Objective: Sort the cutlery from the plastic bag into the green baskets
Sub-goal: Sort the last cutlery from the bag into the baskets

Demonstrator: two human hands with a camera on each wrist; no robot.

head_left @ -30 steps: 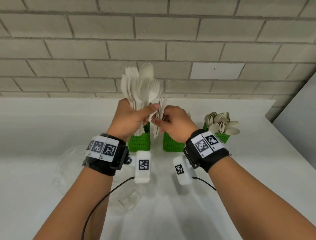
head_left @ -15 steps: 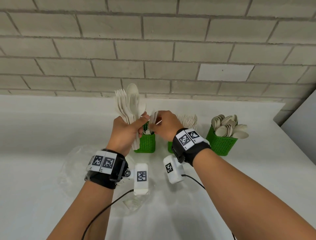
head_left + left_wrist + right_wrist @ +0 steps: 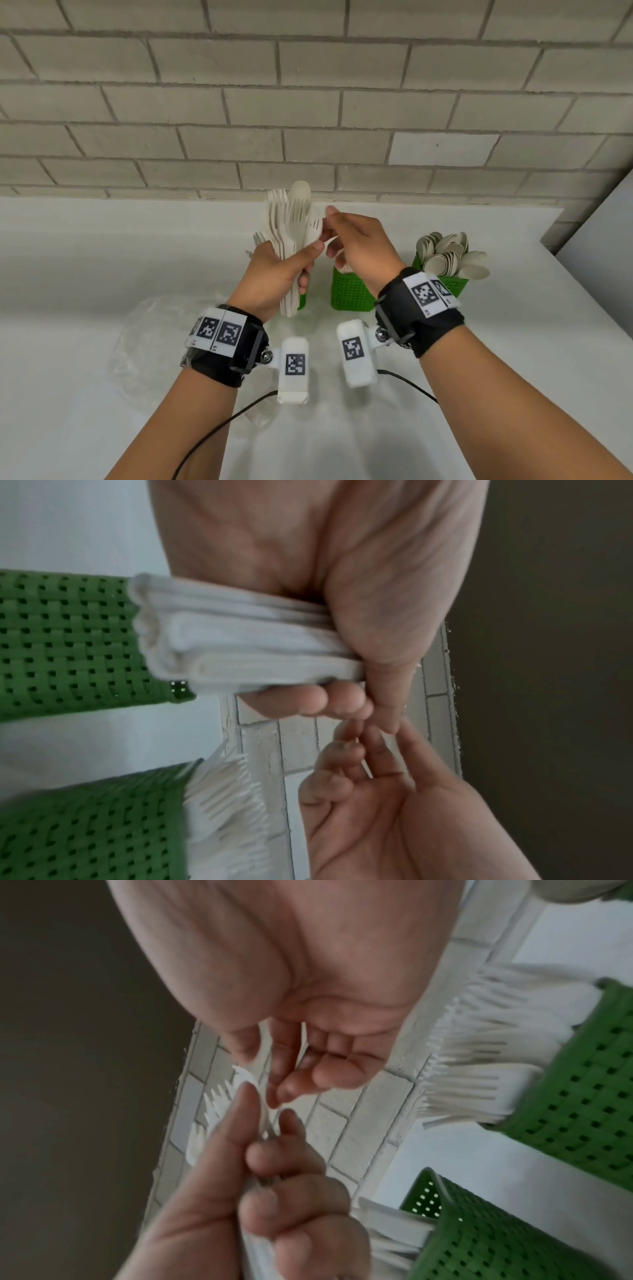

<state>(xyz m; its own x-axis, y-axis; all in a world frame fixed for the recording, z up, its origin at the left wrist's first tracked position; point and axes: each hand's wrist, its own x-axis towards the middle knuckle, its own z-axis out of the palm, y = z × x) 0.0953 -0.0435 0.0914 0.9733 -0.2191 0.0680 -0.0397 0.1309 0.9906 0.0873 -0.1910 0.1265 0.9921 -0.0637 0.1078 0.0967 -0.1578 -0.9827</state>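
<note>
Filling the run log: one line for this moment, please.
left hand grips cutlery bundle | right hand fingers reach its top | sorting unfinished
</note>
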